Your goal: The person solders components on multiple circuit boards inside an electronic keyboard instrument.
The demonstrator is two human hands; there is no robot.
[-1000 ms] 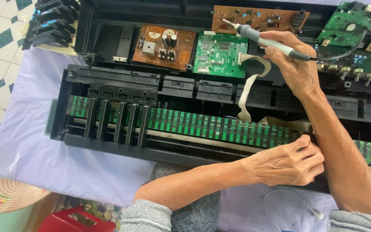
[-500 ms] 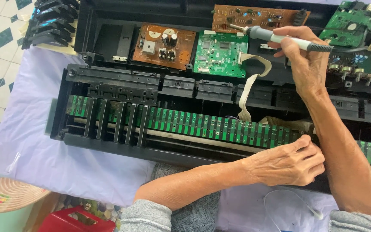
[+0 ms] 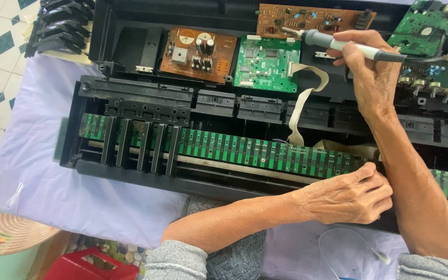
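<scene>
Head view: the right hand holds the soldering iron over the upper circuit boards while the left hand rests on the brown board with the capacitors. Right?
Not quite. In the head view the left hand rests on the long green key-contact strip; the rest stands.

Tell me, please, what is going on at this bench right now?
A person is working on an opened electronic keyboard lying on a pale cloth. The right hand holds a soldering iron, its tip over the brown circuit board at the top. The left hand rests on the long green contact strip. A few black keys remain fitted at the left.
</scene>
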